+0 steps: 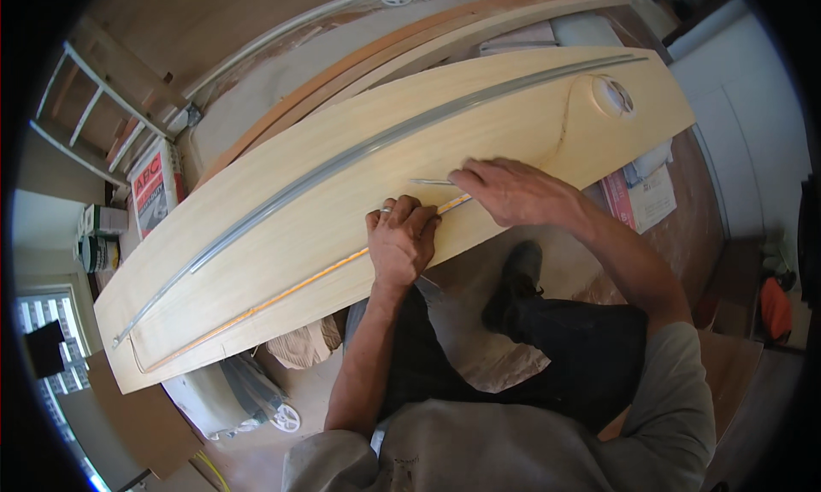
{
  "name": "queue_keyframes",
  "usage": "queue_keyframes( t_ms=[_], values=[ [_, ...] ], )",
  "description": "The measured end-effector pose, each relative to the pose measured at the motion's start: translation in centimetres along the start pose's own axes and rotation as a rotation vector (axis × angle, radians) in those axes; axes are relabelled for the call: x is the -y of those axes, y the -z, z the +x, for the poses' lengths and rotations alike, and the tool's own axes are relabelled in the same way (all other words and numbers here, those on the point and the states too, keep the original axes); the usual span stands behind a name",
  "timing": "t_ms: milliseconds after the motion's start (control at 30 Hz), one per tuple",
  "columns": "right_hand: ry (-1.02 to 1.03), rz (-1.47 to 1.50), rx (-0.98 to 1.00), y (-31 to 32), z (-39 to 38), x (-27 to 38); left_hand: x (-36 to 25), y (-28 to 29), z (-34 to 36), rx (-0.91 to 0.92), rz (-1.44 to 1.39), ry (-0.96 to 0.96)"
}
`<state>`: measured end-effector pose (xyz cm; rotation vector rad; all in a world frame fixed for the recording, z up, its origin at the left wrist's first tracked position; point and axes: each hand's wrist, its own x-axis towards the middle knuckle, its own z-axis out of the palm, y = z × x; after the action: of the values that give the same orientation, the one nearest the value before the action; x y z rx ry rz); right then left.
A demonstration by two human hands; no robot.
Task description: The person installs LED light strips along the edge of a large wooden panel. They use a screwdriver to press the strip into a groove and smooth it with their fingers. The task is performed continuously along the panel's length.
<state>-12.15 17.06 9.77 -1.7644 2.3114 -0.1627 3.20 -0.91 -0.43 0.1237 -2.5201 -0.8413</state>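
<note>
A long pale wooden board (342,235) lies slantwise in front of me. Along its near side runs a thin orange-yellow strip (308,282), which looks like an LED strip set in a narrow channel. My left hand (400,240) has its fingers curled down onto this strip near the board's middle. My right hand (509,193) is closed round a slim silver metal tool (430,182), whose thin end points left above the board; its grip is hidden in the fist, so its exact kind is unclear. Long grey strips (342,154) lie along the far side.
A round hole (612,96) is cut near the board's right end, with a thin wire (564,124) beside it. Brown timber planks (342,64) lie behind. A white metal frame (98,99) and a red-and-white bag (154,184) stand left; another bag (641,197) lies right.
</note>
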Motion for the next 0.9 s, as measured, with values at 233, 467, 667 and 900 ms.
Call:
queue_keyframes(
  t_ms=[233,467,667,900],
  values=[
    [-0.082,0.190,0.179,-2.0,-1.6,-0.8,0.1,-0.1,0.1,-0.009,-0.021,-0.047],
    [-0.021,-0.015,0.135,-1.6,-1.6,-0.3,0.1,0.0,0.2,0.024,-0.013,-0.024],
    [-0.058,-0.167,0.175,-1.0,-1.8,-0.3,0.1,0.0,0.3,0.028,-0.034,-0.016],
    [-0.033,-0.154,0.131,-1.6,-1.7,-0.8,0.1,0.1,0.4,0.056,-0.033,-0.016]
  ],
)
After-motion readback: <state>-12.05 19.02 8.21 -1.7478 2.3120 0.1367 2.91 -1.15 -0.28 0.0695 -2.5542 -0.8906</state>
